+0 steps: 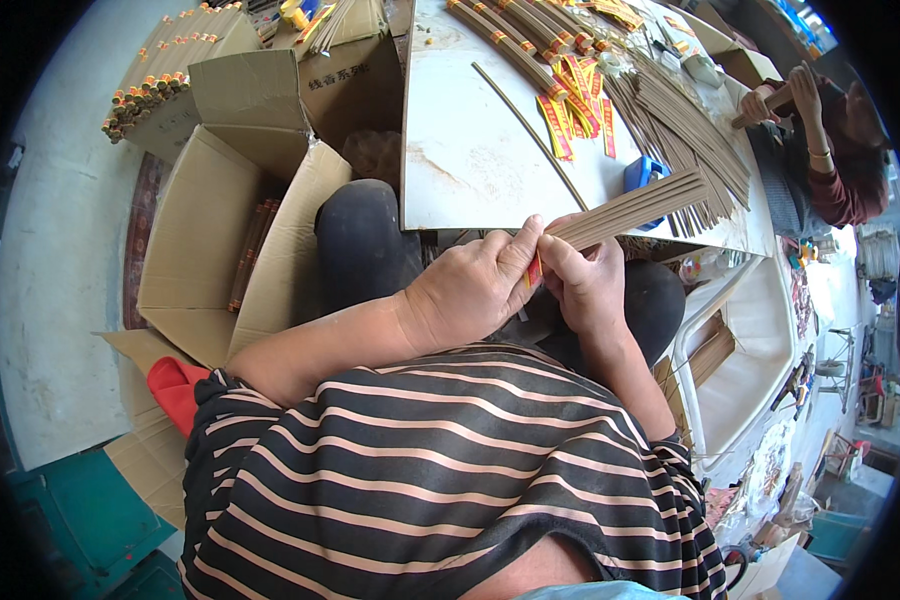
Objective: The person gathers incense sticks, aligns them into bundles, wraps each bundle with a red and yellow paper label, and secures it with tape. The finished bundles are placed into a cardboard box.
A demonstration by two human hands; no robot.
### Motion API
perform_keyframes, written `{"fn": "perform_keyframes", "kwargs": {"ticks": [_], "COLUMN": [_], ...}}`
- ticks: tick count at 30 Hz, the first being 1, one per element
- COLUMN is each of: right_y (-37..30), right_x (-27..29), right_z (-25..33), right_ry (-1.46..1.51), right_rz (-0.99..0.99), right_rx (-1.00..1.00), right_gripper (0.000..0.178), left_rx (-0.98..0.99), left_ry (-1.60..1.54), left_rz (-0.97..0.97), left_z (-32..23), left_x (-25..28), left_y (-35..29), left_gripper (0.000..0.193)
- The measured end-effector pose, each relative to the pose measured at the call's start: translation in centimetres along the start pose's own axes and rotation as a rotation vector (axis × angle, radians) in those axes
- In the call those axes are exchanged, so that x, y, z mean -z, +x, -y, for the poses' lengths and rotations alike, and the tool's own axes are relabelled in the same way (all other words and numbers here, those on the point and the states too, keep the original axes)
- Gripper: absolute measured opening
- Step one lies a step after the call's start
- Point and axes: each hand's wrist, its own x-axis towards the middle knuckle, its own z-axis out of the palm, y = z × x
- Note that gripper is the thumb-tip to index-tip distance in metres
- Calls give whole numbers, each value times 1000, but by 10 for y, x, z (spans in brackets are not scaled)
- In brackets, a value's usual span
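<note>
Your left hand (470,290) and right hand (585,285) meet just over your lap, near the close edge of the white table (470,160). Both are closed around the near end of a bundle of brown sticks (635,208), which slants up and to the right over the table edge. The left thumb presses a red and yellow paper band (535,270) against the bundle where the two hands touch; how far the band goes round is hidden by your fingers, so I judge this bundle as being wrapped and not yet finished.

On the far side of the table lie several finished bundles (515,40), each with a band on it, and more sit on the stacked boxes (170,75) at far left. Loose paper bands (570,110) lie spread in the middle of the table, and a large heap of loose sticks (675,130) fans out to the right, so a good deal looks left to bundle. An open cardboard box (220,260) stands at your left. Another person's hands (785,95) work at the far right.
</note>
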Motion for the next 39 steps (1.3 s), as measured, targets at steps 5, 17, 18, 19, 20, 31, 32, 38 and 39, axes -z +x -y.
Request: {"fn": "perform_keyframes", "kwargs": {"ticks": [5, 17, 18, 19, 20, 31, 32, 38, 39], "right_y": [4, 32, 33, 34, 34, 30, 31, 30, 30], "right_x": [4, 24, 24, 25, 25, 20, 21, 22, 22], "right_z": [-1, -5, -5, -3, 1, 13, 13, 15, 15], "right_ry": [-21, -138, -175, -181, -187, -193, -184, -184, -192], "right_rz": [19, 287, 296, 300, 303, 302, 315, 324, 324], "right_rx": [-42, 6, 10, -13, -35, -79, -94, -108, -107], "right_gripper": [20, 37, 37, 37, 36, 31, 38, 39, 37], "left_rx": [-48, -24, -19, -13, -11, 12, 23, 100, 108], "left_ry": [134, 405, 391, 378, 360, 217, 195, 41, -8], "left_rz": [-8, 164, 162, 160, 156, 33, 32, 70, 79], "left_z": [9, 22, 22, 22, 22, 25, 25, 18, 16], "left_x": [-14, -20, -20, -20, -19, -22, -21, -11, -8], "left_y": [-2, 7, 7, 7, 7, 5, 5, 8, 8], "left_gripper": [62, 58, 58, 59, 59, 67, 67, 65, 63]}}
